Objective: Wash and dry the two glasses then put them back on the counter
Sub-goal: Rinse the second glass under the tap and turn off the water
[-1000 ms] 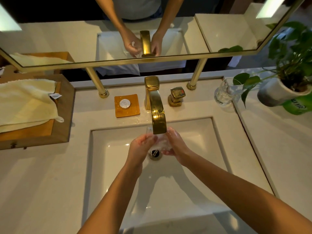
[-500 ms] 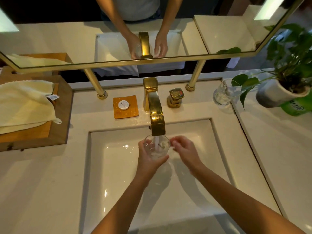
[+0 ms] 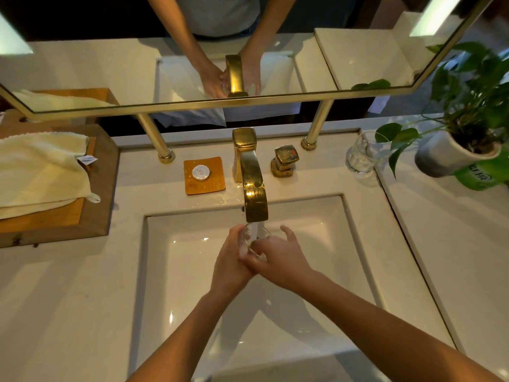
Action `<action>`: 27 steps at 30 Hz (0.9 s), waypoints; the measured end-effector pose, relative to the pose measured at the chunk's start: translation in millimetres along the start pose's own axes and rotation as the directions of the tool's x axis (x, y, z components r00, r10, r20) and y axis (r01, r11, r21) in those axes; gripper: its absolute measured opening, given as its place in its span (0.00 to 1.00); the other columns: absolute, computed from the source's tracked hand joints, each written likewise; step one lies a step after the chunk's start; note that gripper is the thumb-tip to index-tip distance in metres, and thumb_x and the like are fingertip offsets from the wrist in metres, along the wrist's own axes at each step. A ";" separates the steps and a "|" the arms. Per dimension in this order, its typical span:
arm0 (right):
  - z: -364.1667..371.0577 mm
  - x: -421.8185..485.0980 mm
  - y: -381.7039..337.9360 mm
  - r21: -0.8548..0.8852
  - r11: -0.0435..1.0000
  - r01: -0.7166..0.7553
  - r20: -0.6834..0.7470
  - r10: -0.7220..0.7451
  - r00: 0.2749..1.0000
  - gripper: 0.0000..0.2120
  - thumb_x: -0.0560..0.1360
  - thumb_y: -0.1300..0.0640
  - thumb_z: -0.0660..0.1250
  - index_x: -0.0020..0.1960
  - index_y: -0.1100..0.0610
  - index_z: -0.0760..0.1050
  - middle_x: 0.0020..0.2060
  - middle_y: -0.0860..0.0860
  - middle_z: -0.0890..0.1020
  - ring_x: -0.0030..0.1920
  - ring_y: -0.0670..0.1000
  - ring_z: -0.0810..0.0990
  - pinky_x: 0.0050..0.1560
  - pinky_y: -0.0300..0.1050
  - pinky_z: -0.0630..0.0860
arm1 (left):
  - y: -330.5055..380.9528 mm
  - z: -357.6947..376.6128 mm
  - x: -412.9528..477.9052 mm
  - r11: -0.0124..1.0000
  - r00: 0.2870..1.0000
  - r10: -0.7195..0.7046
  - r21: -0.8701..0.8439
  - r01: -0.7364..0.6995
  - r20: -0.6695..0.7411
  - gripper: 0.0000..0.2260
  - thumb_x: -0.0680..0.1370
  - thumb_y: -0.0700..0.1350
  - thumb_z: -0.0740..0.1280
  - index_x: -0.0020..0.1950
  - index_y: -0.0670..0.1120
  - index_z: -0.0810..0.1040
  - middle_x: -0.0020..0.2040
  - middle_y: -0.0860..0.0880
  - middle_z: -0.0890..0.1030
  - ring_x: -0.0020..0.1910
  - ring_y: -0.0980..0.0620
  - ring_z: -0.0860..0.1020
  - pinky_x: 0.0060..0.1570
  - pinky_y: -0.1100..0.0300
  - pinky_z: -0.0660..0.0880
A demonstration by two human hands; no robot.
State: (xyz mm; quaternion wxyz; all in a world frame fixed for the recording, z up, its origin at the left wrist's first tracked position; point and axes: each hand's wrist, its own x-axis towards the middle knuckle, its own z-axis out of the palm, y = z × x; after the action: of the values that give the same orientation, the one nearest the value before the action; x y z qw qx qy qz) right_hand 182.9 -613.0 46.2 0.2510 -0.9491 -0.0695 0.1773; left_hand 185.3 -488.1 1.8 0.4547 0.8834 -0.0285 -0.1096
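A clear glass [image 3: 252,239] sits under the running gold faucet [image 3: 252,186], over the white sink [image 3: 344,244]. My left hand [image 3: 230,263] wraps around its left side and holds it. My right hand [image 3: 278,256] presses on its right side, thumb and some fingers spread, and hides most of the glass. Water streams from the spout into the glass. A second clear glass [image 3: 360,155] stands upright on the counter at the back right, beside the plant's leaves. A pale yellow towel [image 3: 41,172] lies on a wooden tray [image 3: 102,188] at the left.
A potted plant [image 3: 468,125] leans over the right counter. A gold tap handle [image 3: 283,161] stands right of the faucet, and a wooden soap dish [image 3: 203,175] with a wrapped round soap sits left of it. A gold-framed mirror [image 3: 192,104] on two posts spans the back.
My right hand, apart from the glass half a second ago, has come back onto it. My left hand kept hold of the glass under the stream.
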 end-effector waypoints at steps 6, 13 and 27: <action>6.7 2.8 -9.8 0.181 0.983 -0.016 -0.061 0.028 0.998 0.19 0.81 0.45 0.56 0.52 0.55 0.81 0.45 0.52 0.84 0.48 0.49 0.81 0.64 0.48 0.70 | 1.7 5.1 4.0 1.000 0.998 -0.025 -0.004 0.024 -0.057 0.29 0.72 0.45 0.73 0.68 0.47 0.63 0.59 0.48 0.76 0.51 0.52 0.78 0.43 0.64 0.75; -11.3 13.0 -3.6 0.031 0.997 -0.069 -0.056 0.071 0.996 0.28 0.82 0.42 0.45 0.51 0.55 0.80 0.41 0.53 0.84 0.44 0.49 0.80 0.61 0.47 0.70 | 14.0 28.5 -1.7 0.998 0.994 -0.052 -0.027 0.050 -0.098 0.25 0.71 0.46 0.73 0.63 0.46 0.67 0.55 0.49 0.77 0.52 0.51 0.78 0.49 0.57 0.79; 4.5 15.6 12.5 0.402 0.904 -0.149 0.255 0.045 0.966 0.12 0.79 0.53 0.64 0.55 0.58 0.80 0.48 0.53 0.83 0.50 0.50 0.82 0.57 0.48 0.79 | -8.3 17.8 4.9 0.995 0.995 -0.103 -0.006 0.103 -0.017 0.26 0.68 0.45 0.75 0.60 0.49 0.66 0.47 0.51 0.77 0.44 0.53 0.79 0.38 0.58 0.80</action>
State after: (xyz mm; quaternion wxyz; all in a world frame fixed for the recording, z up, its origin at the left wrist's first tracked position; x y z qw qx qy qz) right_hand 196.2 -618.4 31.6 0.4286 -0.8472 -0.0122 0.3137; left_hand 185.8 -498.2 -15.8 0.4508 0.8835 0.0213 -0.1254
